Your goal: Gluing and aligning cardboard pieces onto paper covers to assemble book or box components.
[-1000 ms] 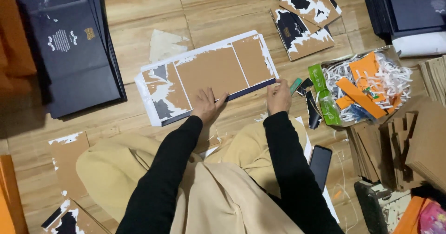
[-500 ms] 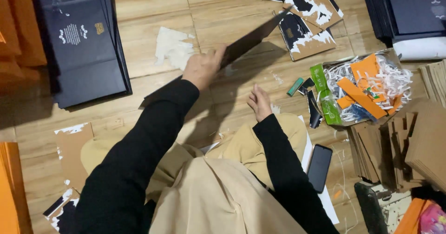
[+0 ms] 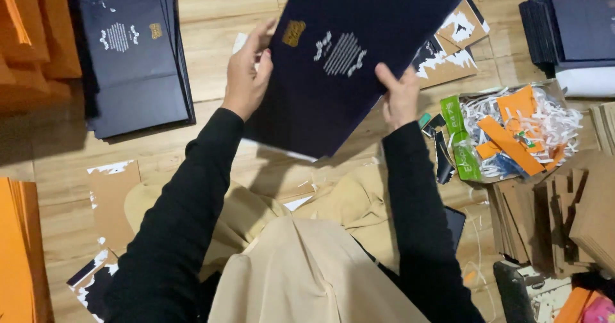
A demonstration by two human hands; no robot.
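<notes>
From the head camera, a person is sitting on the wooden floor (image 3: 211, 15) and holding up a big dark blue board (image 3: 359, 54) in front of them, tilted, with its printed side facing up. The left hand (image 3: 246, 73) is gripping the board's left edge and the right hand (image 3: 400, 95) is clamped on its lower right edge — the hands are well apart, one on each side, likely so the wide flat board is not sagging or tipping. The board is hanging in the air above the floor, not resting on anything. To the left, a stack of the same dark blue boards (image 3: 134, 60) is lying flat, and orange sheets (image 3: 32, 34) are piled beside it. To the right, an open box of paper scraps (image 3: 512, 131) — white, orange and green bits — is sitting near the right hand. Torn brown card pieces (image 3: 112, 198) are lying by the person's knee.
</notes>
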